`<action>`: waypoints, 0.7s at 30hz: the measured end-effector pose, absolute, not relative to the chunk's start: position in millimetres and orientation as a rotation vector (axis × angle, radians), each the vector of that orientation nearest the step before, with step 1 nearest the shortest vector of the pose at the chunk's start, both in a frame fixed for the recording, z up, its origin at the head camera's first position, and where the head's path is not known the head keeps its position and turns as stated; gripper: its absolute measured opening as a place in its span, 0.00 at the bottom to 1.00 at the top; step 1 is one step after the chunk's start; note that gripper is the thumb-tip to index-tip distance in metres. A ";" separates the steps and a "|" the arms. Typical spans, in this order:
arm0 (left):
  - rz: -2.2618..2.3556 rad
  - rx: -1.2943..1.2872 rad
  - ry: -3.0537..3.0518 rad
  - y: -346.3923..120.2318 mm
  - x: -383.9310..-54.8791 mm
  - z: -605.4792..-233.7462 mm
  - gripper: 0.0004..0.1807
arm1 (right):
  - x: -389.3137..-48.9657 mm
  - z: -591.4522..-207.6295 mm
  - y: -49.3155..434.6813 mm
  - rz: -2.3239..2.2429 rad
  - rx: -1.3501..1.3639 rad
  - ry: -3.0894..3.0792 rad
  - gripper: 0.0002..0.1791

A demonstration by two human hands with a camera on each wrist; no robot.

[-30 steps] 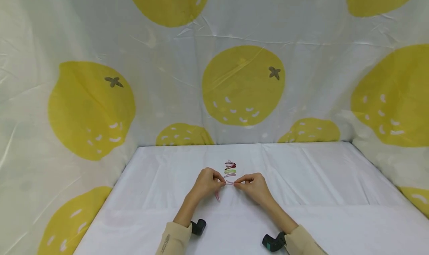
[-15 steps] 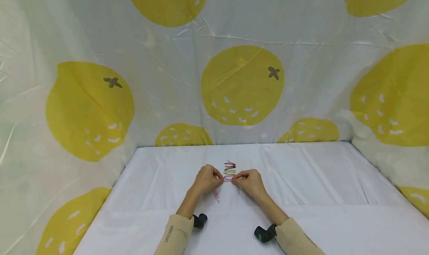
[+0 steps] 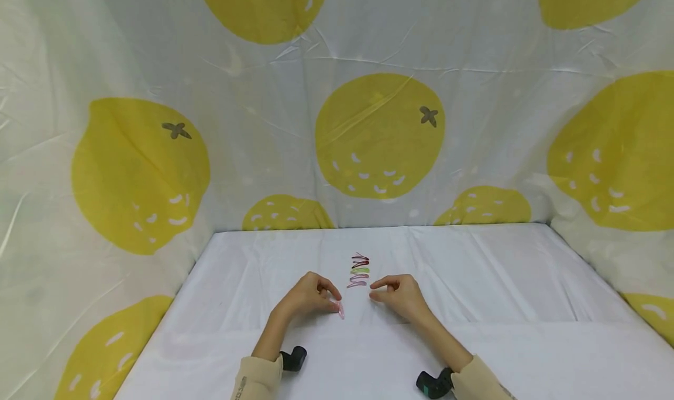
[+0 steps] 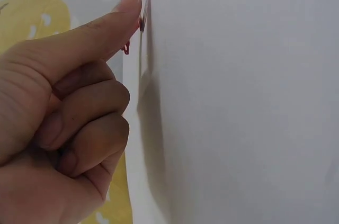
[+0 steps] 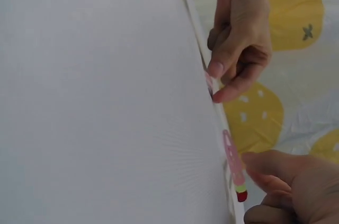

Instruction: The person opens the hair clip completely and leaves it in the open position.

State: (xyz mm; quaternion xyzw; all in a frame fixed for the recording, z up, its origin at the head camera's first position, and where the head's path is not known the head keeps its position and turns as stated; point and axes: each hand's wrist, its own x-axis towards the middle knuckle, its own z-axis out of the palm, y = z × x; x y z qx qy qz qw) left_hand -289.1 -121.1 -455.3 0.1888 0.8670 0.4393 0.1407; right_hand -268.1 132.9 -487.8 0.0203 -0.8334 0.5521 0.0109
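Several snap hair clips lie in a column on the white cloth: dark red clips (image 3: 360, 258) farthest, a green clip (image 3: 360, 270), then pink clips (image 3: 357, 283) nearest. Left of and nearer than this column lies a separate pink hair clip (image 3: 341, 311). My left hand (image 3: 309, 295) is at that clip, thumb and index fingertips apart on either side of it; whether they touch it I cannot tell. Just right of the column hovers my right hand (image 3: 401, 296), thumb and index slightly parted with nothing between them. The right wrist view shows the column edge-on beside the right fingertips.
White cloth (image 3: 500, 277) covers the table. Lemon-print curtains (image 3: 379, 213) stand along its back and sides. A black wrist device (image 3: 295, 359) sits at the left cuff and another black device (image 3: 434, 383) at the right cuff.
Both hands have let go of a pink hair clip, now lying at the column's near end. The left hand has moved left and nearer to the separate clip; the right has drawn slightly right.
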 end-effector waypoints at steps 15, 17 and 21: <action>1.288 0.652 2.481 -112.6 -283.0 -459.3 0.11 | -248.5 -492.3 112.9 1.654 0.549 -2.733 0.07; 1.281 0.659 2.477 -111.0 -282.0 -460.7 0.10 | -246.8 -493.2 111.0 1.624 0.536 -2.732 0.06; 1.261 0.666 2.466 -108.8 -279.3 -461.4 0.08 | -244.2 -492.4 109.9 1.597 0.536 -2.724 0.04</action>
